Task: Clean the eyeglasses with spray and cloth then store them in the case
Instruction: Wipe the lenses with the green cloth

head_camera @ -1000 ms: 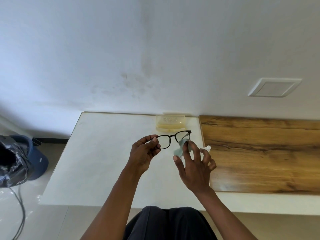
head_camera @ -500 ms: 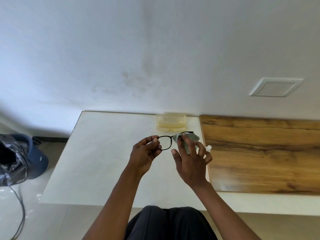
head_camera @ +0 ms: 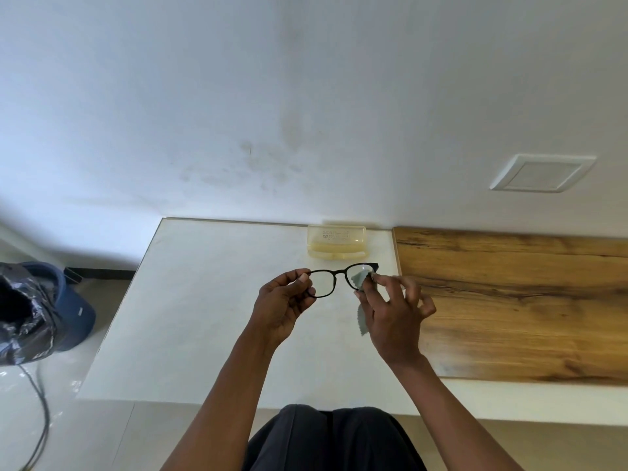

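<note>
Black-framed eyeglasses [head_camera: 334,274] are held up above the white table [head_camera: 204,300]. My left hand [head_camera: 283,305] pinches the frame at its left end. My right hand [head_camera: 394,311] presses a grey-green cloth [head_camera: 359,278] against the right lens, and a corner of the cloth hangs below the palm. A pale yellow translucent case [head_camera: 336,241] stands open at the table's far edge by the wall. The spray bottle is hidden behind my right hand.
A wooden board [head_camera: 526,300] covers the table's right part. To the left on the floor stands a blue bin [head_camera: 73,311] with a black bag [head_camera: 23,317], and a cable [head_camera: 40,402] runs beside it. A white wall plate [head_camera: 540,173] sits on the wall.
My right hand has moved with the cloth across the right lens, from covering it to its lower right side. The left hand keeps its hold on the frame.
</note>
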{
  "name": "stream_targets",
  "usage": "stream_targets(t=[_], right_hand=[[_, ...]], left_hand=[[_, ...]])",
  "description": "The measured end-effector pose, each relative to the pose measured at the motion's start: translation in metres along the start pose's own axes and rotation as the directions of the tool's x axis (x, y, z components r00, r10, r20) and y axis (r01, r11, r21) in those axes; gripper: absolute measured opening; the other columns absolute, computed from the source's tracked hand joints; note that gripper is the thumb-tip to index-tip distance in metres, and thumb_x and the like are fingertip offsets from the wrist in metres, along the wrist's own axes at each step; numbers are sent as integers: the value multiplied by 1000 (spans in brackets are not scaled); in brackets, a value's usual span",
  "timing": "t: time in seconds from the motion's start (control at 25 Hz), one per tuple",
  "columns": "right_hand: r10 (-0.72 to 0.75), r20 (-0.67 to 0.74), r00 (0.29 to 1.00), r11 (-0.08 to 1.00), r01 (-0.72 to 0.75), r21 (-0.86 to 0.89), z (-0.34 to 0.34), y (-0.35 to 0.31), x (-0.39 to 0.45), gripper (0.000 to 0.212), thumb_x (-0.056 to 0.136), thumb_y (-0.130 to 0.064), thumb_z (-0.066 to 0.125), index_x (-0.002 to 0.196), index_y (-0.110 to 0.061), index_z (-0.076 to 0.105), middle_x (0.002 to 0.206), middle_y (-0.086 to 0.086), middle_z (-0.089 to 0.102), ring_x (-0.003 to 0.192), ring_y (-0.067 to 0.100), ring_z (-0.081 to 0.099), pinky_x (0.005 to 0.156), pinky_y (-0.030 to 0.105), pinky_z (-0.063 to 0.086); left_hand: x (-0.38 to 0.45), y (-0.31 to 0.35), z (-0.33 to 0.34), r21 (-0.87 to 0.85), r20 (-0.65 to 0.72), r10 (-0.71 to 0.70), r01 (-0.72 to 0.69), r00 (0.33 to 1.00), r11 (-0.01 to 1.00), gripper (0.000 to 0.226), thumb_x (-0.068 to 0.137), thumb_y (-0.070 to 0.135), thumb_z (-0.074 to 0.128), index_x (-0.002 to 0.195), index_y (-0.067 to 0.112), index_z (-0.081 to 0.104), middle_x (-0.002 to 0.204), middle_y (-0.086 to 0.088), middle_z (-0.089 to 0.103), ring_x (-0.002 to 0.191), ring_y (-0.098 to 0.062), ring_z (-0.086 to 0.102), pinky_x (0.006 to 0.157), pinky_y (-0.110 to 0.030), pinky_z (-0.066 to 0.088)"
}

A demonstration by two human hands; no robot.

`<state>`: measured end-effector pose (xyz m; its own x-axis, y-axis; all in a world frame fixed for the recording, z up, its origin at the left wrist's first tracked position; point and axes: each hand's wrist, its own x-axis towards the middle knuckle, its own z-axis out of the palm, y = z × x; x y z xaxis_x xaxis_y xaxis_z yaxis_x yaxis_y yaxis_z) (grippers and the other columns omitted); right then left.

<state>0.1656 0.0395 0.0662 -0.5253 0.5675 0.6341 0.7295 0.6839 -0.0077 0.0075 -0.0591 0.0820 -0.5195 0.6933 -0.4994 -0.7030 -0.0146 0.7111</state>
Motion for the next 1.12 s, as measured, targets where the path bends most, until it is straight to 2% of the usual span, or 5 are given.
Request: stream_targets(t=[0.24, 0.36, 0.48, 0.92, 1.12], right_hand=[[144, 160, 976, 951, -182, 251, -15, -6, 12, 15, 76, -14, 67, 87, -23, 70, 83, -6, 69, 95, 22, 55, 80, 38, 21], [367, 419, 830, 745, -532, 403, -21, -8, 27, 14, 85, -18, 61, 99, -21, 62, 89, -11, 64, 102, 21, 53, 85, 39, 21], [396, 523, 755, 672, -626, 396, -21, -6, 37, 9, 87, -21, 59, 94, -21, 64, 85, -13, 59, 106, 22, 48, 84, 38, 20], [196, 209, 958, 965, -227, 134, -20, -14, 25, 37, 60, -1, 78, 86, -26, 73, 80, -1, 67, 79, 28, 62, 69, 44, 37], [-25, 133, 991, 998, 17, 64, -12, -14, 5, 48, 64, -5, 72, 108, -22, 66, 99, -3, 68, 97, 18, 45, 79, 36, 24]], left_hand=[[-1, -1, -2, 18, -18, 22, -22, 1000, 1000, 9, 87, 0, 58, 90, 4, 66, 62, -4, 62, 58, -15, 62, 57, -22, 55], [-2, -1, -2, 23, -23, 26, -25, 999, 999, 9, 86, 0, 59, 90, 4, 66, 62, -4, 61, 57, -15, 61, 57, -22, 55], [-3, 0, -2, 28, -20, 24, -24, 999, 999, 9, 86, 1, 59, 89, 4, 66, 63, -5, 60, 58, -15, 61, 57, -22, 55], [-3, -1, -2, 50, 4, 14, -14, 1000, 999, 9, 86, 0, 58, 89, 4, 66, 62, -3, 59, 58, -15, 61, 59, -22, 55], [-1, 0, -2, 38, 0, 27, -27, 1000, 999, 8, 87, 1, 58, 90, 4, 65, 61, -3, 60, 58, -15, 61, 59, -22, 55]])
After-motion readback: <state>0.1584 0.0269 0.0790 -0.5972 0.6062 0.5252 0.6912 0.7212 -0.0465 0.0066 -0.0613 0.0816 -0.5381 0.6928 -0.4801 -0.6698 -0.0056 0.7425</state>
